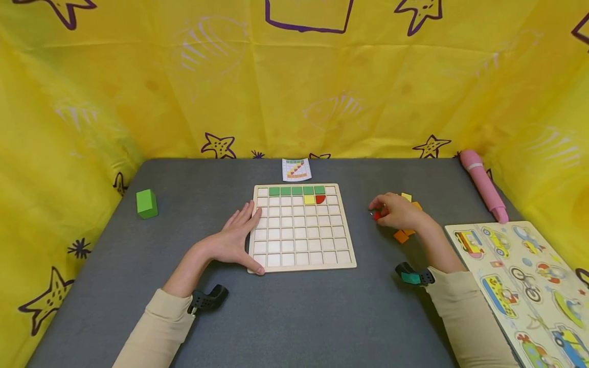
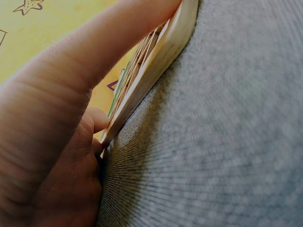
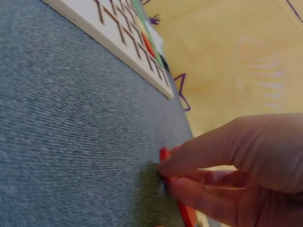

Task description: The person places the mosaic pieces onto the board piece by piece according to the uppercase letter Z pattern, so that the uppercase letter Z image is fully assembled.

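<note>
A wooden grid board [image 1: 301, 269] lies on the table, its top row holding several green square tiles [image 1: 297, 190]. Below them sit a yellow square tile [image 1: 309, 199] and a red rounded tile [image 1: 320, 199]. My left hand [image 1: 230, 243] rests with spread fingers along the board's left edge, the thumb at the near left corner. Right of the board, my right hand [image 1: 400, 212] pinches a red tile [image 3: 164, 155] between thumb and fingers, just over the table. Orange tiles [image 1: 401, 236] and a yellow tile [image 1: 407, 196] lie around that hand, partly hidden by it.
Behind the board lies a small pattern card [image 1: 296, 170]. A green block [image 1: 146, 204] stands at the left. On the right are a pink microphone-like object [image 1: 484, 186] and a vehicle picture puzzle [image 1: 511, 266]. Yellow cloth [image 1: 276, 102] hangs around the table's back and sides.
</note>
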A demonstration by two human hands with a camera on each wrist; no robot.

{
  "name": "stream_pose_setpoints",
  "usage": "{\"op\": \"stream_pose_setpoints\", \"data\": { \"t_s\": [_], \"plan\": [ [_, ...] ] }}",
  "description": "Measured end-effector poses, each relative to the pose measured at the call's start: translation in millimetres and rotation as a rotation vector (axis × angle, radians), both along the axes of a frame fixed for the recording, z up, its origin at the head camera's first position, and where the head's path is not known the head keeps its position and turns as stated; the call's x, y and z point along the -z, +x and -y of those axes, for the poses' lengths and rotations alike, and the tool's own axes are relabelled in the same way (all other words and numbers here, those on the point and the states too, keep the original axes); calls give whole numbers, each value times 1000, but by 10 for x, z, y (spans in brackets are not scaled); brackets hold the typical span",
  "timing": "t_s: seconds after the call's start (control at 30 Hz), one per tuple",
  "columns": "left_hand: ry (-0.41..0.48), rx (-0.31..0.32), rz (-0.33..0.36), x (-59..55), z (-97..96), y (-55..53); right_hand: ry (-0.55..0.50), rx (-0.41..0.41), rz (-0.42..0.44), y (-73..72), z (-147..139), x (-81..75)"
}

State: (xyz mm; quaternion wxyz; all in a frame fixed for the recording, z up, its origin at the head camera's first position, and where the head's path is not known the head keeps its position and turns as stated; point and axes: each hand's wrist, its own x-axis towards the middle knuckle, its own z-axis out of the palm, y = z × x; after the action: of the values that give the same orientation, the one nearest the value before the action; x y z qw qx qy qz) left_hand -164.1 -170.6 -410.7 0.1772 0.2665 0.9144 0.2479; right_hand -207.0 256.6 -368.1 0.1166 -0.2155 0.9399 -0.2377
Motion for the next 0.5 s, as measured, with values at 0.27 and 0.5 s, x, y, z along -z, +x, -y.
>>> {"op": "stream_pose_setpoints", "data": {
  "t_s": [0.27,0.5],
  "plan": [
    [7,-1,0,-9,-4,-5,-32,9,33,5,17,16],
    [2,3,-3,-4,1,-7,-24,6,-31,-9,62,30]
  ]
}}
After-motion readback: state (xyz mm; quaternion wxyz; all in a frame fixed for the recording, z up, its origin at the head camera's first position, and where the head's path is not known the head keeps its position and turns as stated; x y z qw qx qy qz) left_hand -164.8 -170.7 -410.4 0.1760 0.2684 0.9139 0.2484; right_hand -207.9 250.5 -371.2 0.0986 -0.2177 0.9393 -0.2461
